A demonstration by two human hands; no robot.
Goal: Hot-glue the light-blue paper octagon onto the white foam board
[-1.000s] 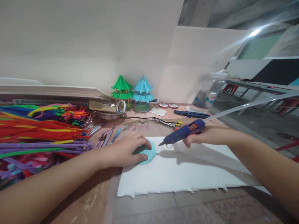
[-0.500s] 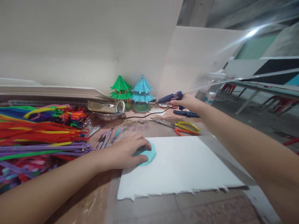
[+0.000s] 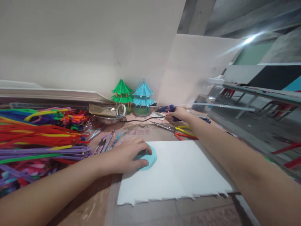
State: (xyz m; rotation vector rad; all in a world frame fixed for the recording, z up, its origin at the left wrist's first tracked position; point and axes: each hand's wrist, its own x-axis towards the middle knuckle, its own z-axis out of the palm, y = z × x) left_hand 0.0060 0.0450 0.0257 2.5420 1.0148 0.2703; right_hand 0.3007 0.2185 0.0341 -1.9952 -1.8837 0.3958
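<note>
Resting on a white foam board [image 3: 181,169], my left hand [image 3: 130,155] has its thumb and fingers curled over a light-blue flat piece [image 3: 153,157] with angled edges, holding it at the board's left side. The palm hides part of that piece. Farther off, my right hand [image 3: 182,114] grips a dark blue glue gun [image 3: 169,108] low over the back of the table, its nozzle pointing left. A small red light shows on the gun. From its rear a long clear glue stick [image 3: 230,107] juts out to the right.
Scissors [image 3: 168,126] with yellow and orange handles lie behind the board. Green [image 3: 121,91] and blue [image 3: 143,94] pavilion models stand by the wall. Colourful pipe cleaners [image 3: 39,131] cover the left side, near a metal bowl [image 3: 108,119] and pens [image 3: 108,141]. A black cord [image 3: 141,120] crosses behind.
My right hand has lowered the glue gun and brought it slightly left. The clear stick has swung from tilting upward to nearly level. My left hand stays on the light-blue piece.
</note>
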